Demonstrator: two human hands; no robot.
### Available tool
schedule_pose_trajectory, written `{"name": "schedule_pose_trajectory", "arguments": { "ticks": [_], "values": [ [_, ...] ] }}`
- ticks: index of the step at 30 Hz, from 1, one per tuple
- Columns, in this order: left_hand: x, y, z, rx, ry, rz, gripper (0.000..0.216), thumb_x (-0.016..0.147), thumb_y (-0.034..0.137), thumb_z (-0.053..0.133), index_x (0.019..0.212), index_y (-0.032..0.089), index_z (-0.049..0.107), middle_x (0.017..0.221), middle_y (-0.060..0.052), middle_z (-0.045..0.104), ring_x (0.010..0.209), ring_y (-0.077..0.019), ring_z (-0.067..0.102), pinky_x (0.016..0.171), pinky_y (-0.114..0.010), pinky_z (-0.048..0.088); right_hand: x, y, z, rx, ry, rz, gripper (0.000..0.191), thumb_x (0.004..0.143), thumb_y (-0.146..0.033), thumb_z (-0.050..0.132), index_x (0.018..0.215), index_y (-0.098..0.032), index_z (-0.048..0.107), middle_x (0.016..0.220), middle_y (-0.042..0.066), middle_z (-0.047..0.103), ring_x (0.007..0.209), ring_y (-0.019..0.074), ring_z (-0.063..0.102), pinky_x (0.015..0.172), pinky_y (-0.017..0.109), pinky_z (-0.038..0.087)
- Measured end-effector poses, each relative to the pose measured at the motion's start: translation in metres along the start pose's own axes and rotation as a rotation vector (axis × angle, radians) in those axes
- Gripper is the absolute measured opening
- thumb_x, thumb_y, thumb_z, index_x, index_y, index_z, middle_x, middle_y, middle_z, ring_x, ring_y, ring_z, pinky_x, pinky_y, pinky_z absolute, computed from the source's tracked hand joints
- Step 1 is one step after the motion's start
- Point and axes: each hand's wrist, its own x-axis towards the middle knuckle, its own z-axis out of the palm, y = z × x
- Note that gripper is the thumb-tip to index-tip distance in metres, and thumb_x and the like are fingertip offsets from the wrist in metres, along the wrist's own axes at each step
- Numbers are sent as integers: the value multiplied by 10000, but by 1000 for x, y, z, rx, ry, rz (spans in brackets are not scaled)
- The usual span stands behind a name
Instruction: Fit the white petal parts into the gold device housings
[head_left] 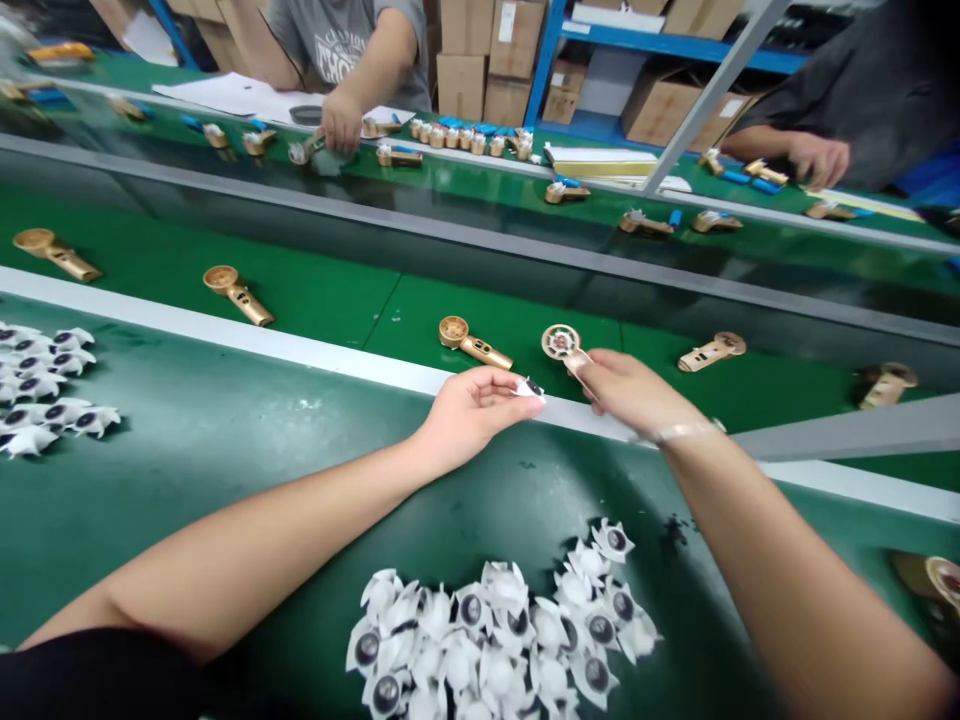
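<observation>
Between the thumb and fingers of my left hand (pixel 474 412) is a small white fan blade (pixel 531 388) with a dark hub. My right hand (pixel 626 385) grips a gold handheld fan housing (pixel 562 343) by its handle, the round head pointing away from me. The two parts are close together but apart. Just beyond my left hand, another gold fan housing (pixel 474 341) lies on the green belt (pixel 322 290). A large pile of white fan blades (pixel 499 640), some showing dark hubs, lies on the green table (pixel 292 560) nearest me.
More white fan blades (pixel 45 380) lie in rows at the left. Gold housings (pixel 238 295) are spaced along the belt. A white rail (pixel 360 364) edges the table, and a grey metal post (pixel 862 430) crosses at right. Across the line, two people's hands (pixel 343 120) work among gold parts.
</observation>
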Motion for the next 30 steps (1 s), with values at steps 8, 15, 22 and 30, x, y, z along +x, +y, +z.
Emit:
{"name": "schedule_pose_trajectory", "arguments": {
  "ticks": [8,15,22,30],
  "values": [
    [-20,7,14,126,-44,13,416,596,261,945,927,127,731,869,-50,790,839,-192,764,834,-323,602,-119,24,33,104,207,-310,269,1003,-458,505,1040,-211,606,755,9,637,560,124,531,527,253,420],
    [-30,13,16,291,-88,82,357,597,262,938,867,136,742,865,-58,795,840,-212,770,864,-353,619,-129,23,36,-170,407,-423,238,1010,-318,492,1185,-212,612,879,55,695,644,163,607,566,278,426],
    [-27,15,12,405,-130,63,325,637,351,913,807,147,726,845,-72,789,831,-232,758,782,-351,596,-129,28,35,-430,449,-531,271,1008,-281,475,1217,-170,606,959,107,724,743,228,667,579,313,415],
    [-25,19,10,552,-135,78,364,600,378,931,765,151,700,774,-55,768,788,-227,741,740,-336,571,-126,29,28,-451,389,-595,233,1002,-285,489,1163,-168,609,838,71,706,613,193,615,526,292,403]
  ]
}}
